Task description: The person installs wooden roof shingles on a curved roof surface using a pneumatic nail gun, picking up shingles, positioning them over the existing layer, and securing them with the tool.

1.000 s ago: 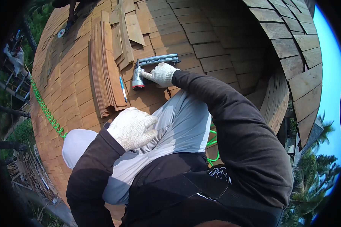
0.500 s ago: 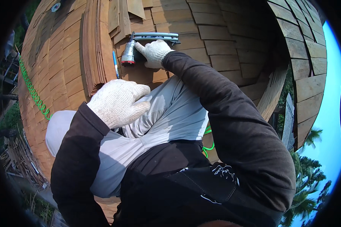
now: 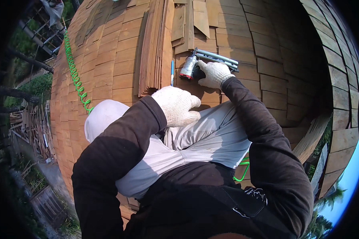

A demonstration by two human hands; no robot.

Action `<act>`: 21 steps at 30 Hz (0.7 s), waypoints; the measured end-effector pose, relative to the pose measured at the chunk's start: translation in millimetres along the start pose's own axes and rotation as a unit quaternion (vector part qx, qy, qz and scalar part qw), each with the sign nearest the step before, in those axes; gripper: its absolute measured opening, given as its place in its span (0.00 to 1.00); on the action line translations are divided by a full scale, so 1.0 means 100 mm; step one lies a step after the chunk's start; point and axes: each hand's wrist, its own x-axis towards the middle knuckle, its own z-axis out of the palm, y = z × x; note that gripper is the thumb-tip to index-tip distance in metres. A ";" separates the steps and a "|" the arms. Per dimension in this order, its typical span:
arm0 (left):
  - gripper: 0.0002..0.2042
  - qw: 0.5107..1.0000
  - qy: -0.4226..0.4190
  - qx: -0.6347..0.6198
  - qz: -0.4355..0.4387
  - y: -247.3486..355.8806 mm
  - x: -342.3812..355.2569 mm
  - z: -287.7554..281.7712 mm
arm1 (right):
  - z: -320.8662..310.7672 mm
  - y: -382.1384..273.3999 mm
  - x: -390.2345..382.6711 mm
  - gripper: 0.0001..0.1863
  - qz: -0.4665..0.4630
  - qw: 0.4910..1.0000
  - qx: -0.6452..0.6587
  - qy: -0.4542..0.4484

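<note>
Left hand (image 3: 177, 106) nearer pen (image 3: 172, 72), grip unclear; right hand (image 3: 216, 74) grasping nailer (image 3: 213, 57); shirt lettering (image 3: 256, 193) illegible.

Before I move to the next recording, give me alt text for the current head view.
A seated person's gloved right hand holds a silver nail gun on a wooden-shingled roof; the left hand hangs open near a blue-and-white pen and a stack of wooden boards. A coiled green hose runs at the picture's left.
</note>
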 end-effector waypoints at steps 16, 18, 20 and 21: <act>0.24 0.995 -0.081 -0.023 -0.058 -0.07 0.12 0.01 | -0.20 0.25 0.21 0.22 0.137 0.963 0.100 0.207; 0.24 0.996 -0.072 -0.029 -0.039 -0.11 0.11 0.09 | -0.19 0.32 0.30 0.23 0.139 0.958 0.104 0.230; 0.24 0.997 -0.076 -0.024 -0.024 -0.08 0.14 0.12 | -0.11 0.52 0.45 0.23 0.143 0.949 0.097 0.263; 0.24 0.994 -0.101 -0.023 -0.031 -0.03 0.18 0.09 | -0.06 0.61 0.56 0.23 0.154 0.950 0.098 0.253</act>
